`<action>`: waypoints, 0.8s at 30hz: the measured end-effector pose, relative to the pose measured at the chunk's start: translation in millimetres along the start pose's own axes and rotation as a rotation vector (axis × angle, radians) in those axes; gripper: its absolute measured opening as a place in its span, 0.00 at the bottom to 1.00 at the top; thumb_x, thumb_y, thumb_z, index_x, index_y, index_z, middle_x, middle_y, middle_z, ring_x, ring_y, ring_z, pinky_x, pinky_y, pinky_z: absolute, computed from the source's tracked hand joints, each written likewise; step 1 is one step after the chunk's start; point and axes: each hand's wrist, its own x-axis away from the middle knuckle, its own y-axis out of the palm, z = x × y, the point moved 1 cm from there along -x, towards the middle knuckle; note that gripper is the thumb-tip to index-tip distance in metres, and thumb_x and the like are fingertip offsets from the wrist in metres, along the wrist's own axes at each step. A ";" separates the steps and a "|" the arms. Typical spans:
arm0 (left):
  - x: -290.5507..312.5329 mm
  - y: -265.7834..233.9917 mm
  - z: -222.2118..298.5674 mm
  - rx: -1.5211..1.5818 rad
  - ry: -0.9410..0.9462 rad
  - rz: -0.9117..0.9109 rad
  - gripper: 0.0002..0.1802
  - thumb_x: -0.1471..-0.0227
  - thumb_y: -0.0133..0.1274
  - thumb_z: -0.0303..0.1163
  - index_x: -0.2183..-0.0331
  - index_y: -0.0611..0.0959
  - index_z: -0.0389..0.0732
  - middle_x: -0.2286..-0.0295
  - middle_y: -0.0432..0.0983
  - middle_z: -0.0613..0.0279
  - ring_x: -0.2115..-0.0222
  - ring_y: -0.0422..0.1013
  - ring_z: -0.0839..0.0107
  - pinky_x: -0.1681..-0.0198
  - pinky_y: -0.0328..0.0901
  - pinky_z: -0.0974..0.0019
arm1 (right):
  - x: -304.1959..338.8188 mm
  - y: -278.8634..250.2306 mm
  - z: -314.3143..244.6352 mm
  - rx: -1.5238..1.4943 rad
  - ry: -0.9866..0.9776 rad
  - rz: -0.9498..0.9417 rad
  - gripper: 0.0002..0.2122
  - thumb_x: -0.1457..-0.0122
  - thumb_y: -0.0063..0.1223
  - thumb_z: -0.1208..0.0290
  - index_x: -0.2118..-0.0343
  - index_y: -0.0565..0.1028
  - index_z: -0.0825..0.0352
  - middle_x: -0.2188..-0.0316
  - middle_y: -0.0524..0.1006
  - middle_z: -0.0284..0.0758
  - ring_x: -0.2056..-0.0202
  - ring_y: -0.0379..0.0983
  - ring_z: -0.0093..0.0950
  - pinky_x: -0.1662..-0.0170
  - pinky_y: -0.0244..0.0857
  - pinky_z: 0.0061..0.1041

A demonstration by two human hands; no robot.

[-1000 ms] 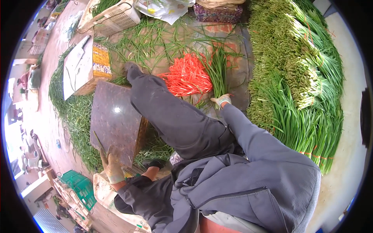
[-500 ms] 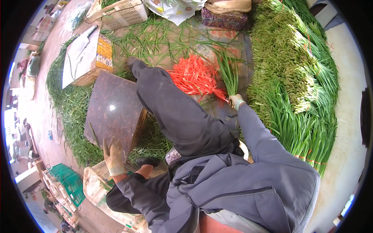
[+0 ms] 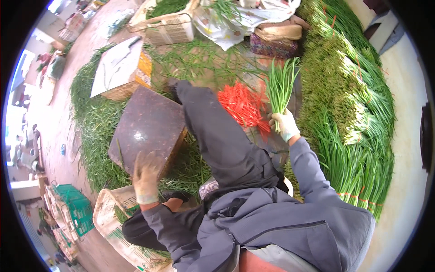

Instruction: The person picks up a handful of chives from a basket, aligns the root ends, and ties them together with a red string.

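Observation:
In my gloved right hand [image 3: 285,125] is an upright bunch of garlic chives [image 3: 280,86], gripped near its lower ends. Just left of that hand lies a pile of red plastic tie strips [image 3: 240,103]; whether a strip is also in the hand I cannot make out. My gloved left hand [image 3: 147,179] is over the near corner of a dark brown board-topped block [image 3: 147,120]. Its fingers look stretched out and hold nothing visible, though motion blurs their tips.
Bundled chives [image 3: 335,86] are heaped along the right wall. A box with a white top [image 3: 118,63] bears a knife [image 3: 128,49]. Loose green leaves [image 3: 95,140] cover the left floor. Crates include a cream one [image 3: 170,32] behind and a green one [image 3: 74,204] at left.
My right hand has lifted the chive bunch and drawn it away from the red strips. My left hand has moved slightly right by the board. The whole view has shifted somewhat.

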 end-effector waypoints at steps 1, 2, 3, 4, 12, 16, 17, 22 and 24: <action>0.5 20.4 -1.5 -0.014 0.000 -0.079 0.34 0.42 0.48 0.29 0.37 0.58 0.34 0.45 0.64 0.35 0.47 0.67 0.47 0.43 0.64 0.51 | 17.7 30.8 -18.6 0.010 -0.053 -0.040 0.12 0.48 0.49 0.81 0.60 0.68 0.70 0.73 0.76 0.39 0.82 0.72 0.26 0.80 0.66 0.25; 2.3 41.0 -2.2 -0.031 0.010 -0.149 0.33 0.41 0.47 0.28 0.38 0.58 0.33 0.45 0.63 0.34 0.47 0.67 0.45 0.43 0.64 0.49 | 33.2 60.1 -34.5 0.033 -0.100 -0.174 0.12 0.47 0.50 0.79 0.59 0.67 0.70 0.74 0.76 0.38 0.82 0.72 0.25 0.79 0.66 0.23; -0.4 51.7 -5.1 -0.006 -0.035 -0.202 0.32 0.41 0.47 0.28 0.38 0.58 0.33 0.45 0.63 0.33 0.46 0.66 0.45 0.42 0.63 0.49 | 50.8 93.9 -46.1 0.018 -0.115 -0.256 0.12 0.46 0.50 0.78 0.59 0.68 0.69 0.74 0.76 0.36 0.82 0.71 0.24 0.80 0.64 0.22; -4.4 58.6 -7.4 0.016 -0.074 -0.248 0.32 0.41 0.46 0.27 0.38 0.58 0.33 0.45 0.63 0.33 0.45 0.65 0.45 0.41 0.62 0.49 | 66.5 126.2 -55.8 0.004 -0.128 -0.349 0.11 0.46 0.50 0.78 0.59 0.69 0.69 0.75 0.75 0.35 0.82 0.70 0.22 0.80 0.63 0.21; -16.6 37.1 -16.0 0.274 0.132 -0.315 0.47 0.50 0.57 0.60 0.39 0.65 0.40 0.44 0.68 0.55 0.46 0.64 0.53 0.43 0.60 0.47 | 135.8 284.8 -10.0 0.609 0.173 -1.250 0.14 0.46 0.51 0.74 0.56 0.67 0.67 0.75 0.76 0.33 0.82 0.70 0.21 0.79 0.66 0.21; -2.4 -61.3 -40.8 0.608 0.223 -0.025 0.31 0.50 0.61 0.51 0.51 0.76 0.40 0.57 0.74 0.59 0.57 0.69 0.62 0.48 0.63 0.53 | 149.8 308.6 23.9 0.907 -0.081 -1.331 0.15 0.47 0.51 0.75 0.56 0.66 0.69 0.79 0.74 0.37 0.81 0.72 0.23 0.78 0.66 0.26; 3.4 -79.9 -45.0 0.704 0.241 0.015 0.25 0.50 0.62 0.47 0.57 0.78 0.40 0.61 0.75 0.62 0.62 0.70 0.65 0.49 0.63 0.55 | 154.6 310.5 30.8 0.947 -0.152 -1.343 0.16 0.48 0.54 0.71 0.58 0.68 0.70 0.75 0.77 0.43 0.76 0.77 0.32 0.72 0.70 0.32; 24.3 -80.1 -6.4 0.974 0.420 -0.070 0.16 0.48 0.51 0.28 0.80 0.63 0.49 0.82 0.52 0.74 0.82 0.52 0.78 0.72 0.52 0.69 | 127.2 288.5 36.1 1.364 -0.594 -1.753 0.24 0.52 0.61 0.59 0.54 0.75 0.69 0.62 0.79 0.48 0.59 0.77 0.44 0.54 0.70 0.35; 28.0 -85.9 0.3 0.979 0.431 -0.081 0.02 0.47 0.50 0.29 0.72 0.75 0.43 0.83 0.50 0.75 0.82 0.51 0.80 0.73 0.51 0.70 | 108.6 291.6 23.4 1.218 -0.545 -1.636 0.23 0.52 0.62 0.60 0.54 0.76 0.68 0.61 0.80 0.45 0.59 0.77 0.41 0.53 0.70 0.34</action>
